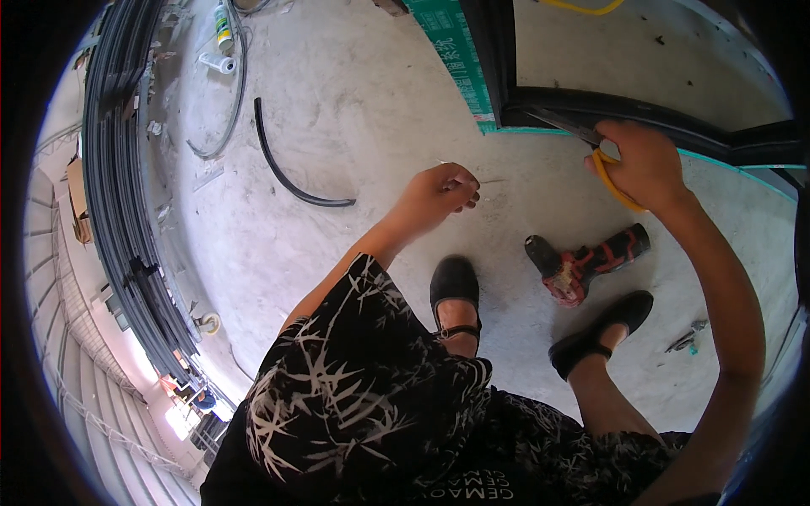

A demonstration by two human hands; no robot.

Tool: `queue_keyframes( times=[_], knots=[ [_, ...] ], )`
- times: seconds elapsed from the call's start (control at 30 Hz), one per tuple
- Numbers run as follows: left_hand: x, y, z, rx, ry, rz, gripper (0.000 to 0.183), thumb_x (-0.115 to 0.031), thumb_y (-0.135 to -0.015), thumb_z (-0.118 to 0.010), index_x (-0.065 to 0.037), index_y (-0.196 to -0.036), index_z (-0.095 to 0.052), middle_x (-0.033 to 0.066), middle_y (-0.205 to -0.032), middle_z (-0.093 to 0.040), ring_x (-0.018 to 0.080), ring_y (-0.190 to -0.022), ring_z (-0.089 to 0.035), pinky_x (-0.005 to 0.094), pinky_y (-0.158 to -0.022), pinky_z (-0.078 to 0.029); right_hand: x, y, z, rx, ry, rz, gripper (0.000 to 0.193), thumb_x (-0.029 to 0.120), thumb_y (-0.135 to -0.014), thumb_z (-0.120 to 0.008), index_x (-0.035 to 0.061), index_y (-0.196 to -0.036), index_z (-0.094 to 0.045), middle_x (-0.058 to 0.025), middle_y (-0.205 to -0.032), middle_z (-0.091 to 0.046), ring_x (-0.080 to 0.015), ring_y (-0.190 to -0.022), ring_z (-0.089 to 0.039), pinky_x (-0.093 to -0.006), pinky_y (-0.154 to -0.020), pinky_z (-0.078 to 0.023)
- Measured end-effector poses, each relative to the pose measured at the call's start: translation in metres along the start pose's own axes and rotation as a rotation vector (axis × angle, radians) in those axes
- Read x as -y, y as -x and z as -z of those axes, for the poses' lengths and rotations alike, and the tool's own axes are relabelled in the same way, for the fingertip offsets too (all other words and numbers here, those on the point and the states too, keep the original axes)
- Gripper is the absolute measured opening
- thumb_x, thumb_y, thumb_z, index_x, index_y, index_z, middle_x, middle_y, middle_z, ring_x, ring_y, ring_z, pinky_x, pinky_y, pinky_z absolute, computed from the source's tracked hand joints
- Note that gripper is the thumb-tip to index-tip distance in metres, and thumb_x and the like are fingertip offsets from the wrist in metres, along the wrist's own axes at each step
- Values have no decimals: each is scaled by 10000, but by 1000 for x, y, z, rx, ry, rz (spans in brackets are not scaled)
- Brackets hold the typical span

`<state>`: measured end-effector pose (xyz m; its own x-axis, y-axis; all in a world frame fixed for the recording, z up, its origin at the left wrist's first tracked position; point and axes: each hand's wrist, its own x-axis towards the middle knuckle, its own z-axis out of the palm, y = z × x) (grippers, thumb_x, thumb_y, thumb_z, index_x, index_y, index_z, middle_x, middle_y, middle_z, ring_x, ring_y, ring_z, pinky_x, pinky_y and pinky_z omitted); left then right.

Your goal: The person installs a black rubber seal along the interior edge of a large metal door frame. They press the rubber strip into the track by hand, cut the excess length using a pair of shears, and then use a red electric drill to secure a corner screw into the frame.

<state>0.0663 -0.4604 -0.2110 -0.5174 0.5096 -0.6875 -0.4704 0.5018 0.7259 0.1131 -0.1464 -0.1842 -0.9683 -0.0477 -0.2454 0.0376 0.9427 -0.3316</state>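
My right hand grips a pair of scissors by its yellow handles. Their dark blades reach left along the inner corner of a black window or door frame; whether they touch it I cannot tell. Green printed protective film covers the frame's left side, with a thin teal strip along the lower edge. Over the concrete floor my left hand hangs apart from the frame, its fingers curled together. What they hold, if anything, is too small to make out.
A red and black cordless drill lies on the floor between my feet and the frame. Left of my hand lies a curved black rubber strip. Long dark profiles are stacked at far left, near a grey hose and sealant tubes.
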Motion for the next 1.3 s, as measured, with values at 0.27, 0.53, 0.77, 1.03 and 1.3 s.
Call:
queue_keyframes(
  times=[0.27, 0.53, 0.77, 1.03, 1.3],
  knots=[
    [6, 5, -1, -38, -15, 65, 213, -173, -955, -549, 11, -1052, -597, 103, -977, -660, 181, -915, -644, 295, -807, -500, 14, -30, 5, 2, 111, 83, 221, 203, -706, -685, 70, -883, -680, -125, -820, -661, -334, -816, -639, -437, -704, -508],
    [12, 9, 4, -50, 39, 29, 207, -164, -952, -546, 9, -1052, -599, 101, -969, -660, 182, -913, -644, 293, -807, -498, 34, -39, 13, 54, 234, 67, 154, 144, -676, -666, 58, -798, -702, -144, -805, -667, -343, -795, -648, -435, -704, -524],
    [11, 9, -1, -28, 18, 46, 210, -167, -951, -549, 9, -1054, -598, 103, -974, -661, 182, -919, -644, 294, -813, -498, 42, -47, 13, 53, 328, 135, 106, 88, -672, -651, 29, -742, -703, -167, -776, -666, -342, -757, -660, -417, -683, -536],
    [6, 12, 1, -34, 10, 7, 230, -181, -953, -544, 16, -1061, -593, 111, -997, -656, 186, -932, -644, 292, -818, -503, 35, -42, 30, 146, 610, 3, 70, 101, -687, -654, 54, -724, -691, -156, -750, -659, -334, -734, -647, -415, -686, -522],
    [6, 7, -15, 11, 67, 55, 230, -178, -951, -543, 14, -1068, -592, 113, -1005, -657, 194, -947, -645, 297, -829, -499, 32, -34, 28, -145, 475, 197, 71, 100, -680, -651, 69, -715, -705, -138, -736, -651, -316, -710, -652, -405, -637, -531]
  ],
)
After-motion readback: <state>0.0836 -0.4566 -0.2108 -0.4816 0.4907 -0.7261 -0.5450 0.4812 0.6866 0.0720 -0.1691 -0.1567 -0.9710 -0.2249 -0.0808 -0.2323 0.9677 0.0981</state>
